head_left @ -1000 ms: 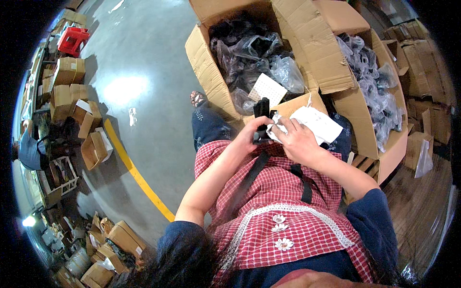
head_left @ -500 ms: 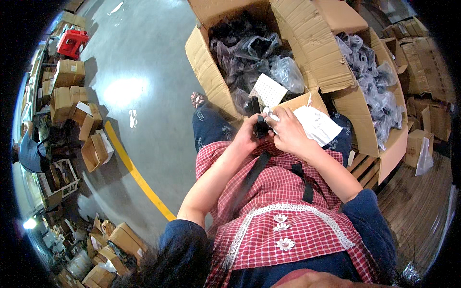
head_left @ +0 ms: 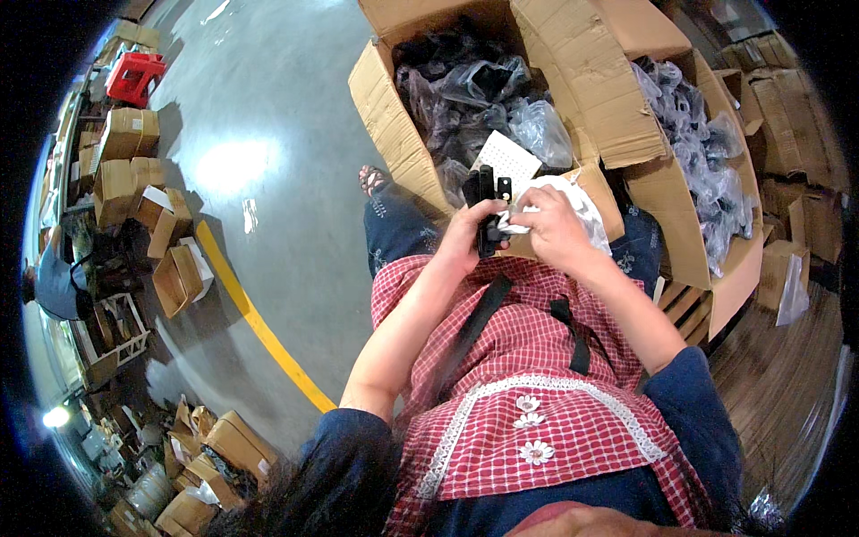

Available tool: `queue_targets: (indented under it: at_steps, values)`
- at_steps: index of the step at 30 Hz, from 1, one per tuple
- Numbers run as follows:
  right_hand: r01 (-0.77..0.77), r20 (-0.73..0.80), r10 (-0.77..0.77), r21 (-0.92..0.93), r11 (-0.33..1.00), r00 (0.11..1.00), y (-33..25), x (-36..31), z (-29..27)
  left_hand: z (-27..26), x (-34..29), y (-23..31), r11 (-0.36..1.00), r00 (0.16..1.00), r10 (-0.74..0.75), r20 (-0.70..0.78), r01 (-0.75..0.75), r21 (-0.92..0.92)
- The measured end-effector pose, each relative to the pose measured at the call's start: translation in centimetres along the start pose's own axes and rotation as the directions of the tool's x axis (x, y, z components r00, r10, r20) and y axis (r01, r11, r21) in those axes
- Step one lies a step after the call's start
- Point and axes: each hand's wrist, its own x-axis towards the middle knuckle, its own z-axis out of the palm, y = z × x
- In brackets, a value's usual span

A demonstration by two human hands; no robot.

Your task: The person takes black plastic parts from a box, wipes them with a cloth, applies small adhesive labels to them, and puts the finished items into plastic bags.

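My left hand (head_left: pixel 461 242) is closed around a black part with long, narrow upright pieces (head_left: pixel 486 183); its exact kind is unclear. My right hand (head_left: pixel 553 228) pinches a crumpled white cloth (head_left: pixel 586 213), and a fold of it touches or nearly touches the black part's right side. Just beyond the hands lies a white sheet with rows of small marks (head_left: pixel 508 154), at the near edge of an open carton (head_left: pixel 380 107). Black parts in clear plastic bags (head_left: pixel 470 85) fill that carton.
A second open carton (head_left: pixel 667 210) with bagged parts stands at the right, on a wooden pallet (head_left: pixel 693 313). Flat cardboard (head_left: pixel 769 385) lies beside it. Along the left are small boxes (head_left: pixel 179 277), a red plastic stool (head_left: pixel 134 79) and a yellow floor line (head_left: pixel 259 318).
My right hand has picked up the white cloth from the near carton flap and brought it against the black part. In my left hand the black part now shows more of its upright pieces.
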Motion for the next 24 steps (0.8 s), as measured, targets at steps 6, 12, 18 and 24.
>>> queue_targets:
  at_steps: [6, 12, 18, 24]
  values:
    - [-0.061, 0.048, 0.079, -0.302, 0.951, 0.996, 2.7, 0.8, -3.8, 0.2, 0.2, 0.4, 0.999, 0.999, -0.030, -0.024, 0.029, -0.031]
    - [0.094, 0.119, -0.066, -0.252, 0.963, 0.991, 1.6, 1.3, -5.4, 1.1, -0.5, 1.1, 0.998, 0.997, -0.063, 0.035, 0.064, -0.012]
    - [0.158, 0.360, -0.034, -0.322, 0.934, 0.933, 1.3, -0.4, -2.0, 2.7, -1.8, 0.7, 0.986, 0.994, -0.035, -0.104, 0.051, 0.156]
    - [0.387, 0.457, -0.272, -0.180, 0.904, 0.847, -0.2, -0.6, -2.6, 0.9, -0.8, -0.3, 0.979, 0.998, -0.066, -0.023, 0.070, 0.192]
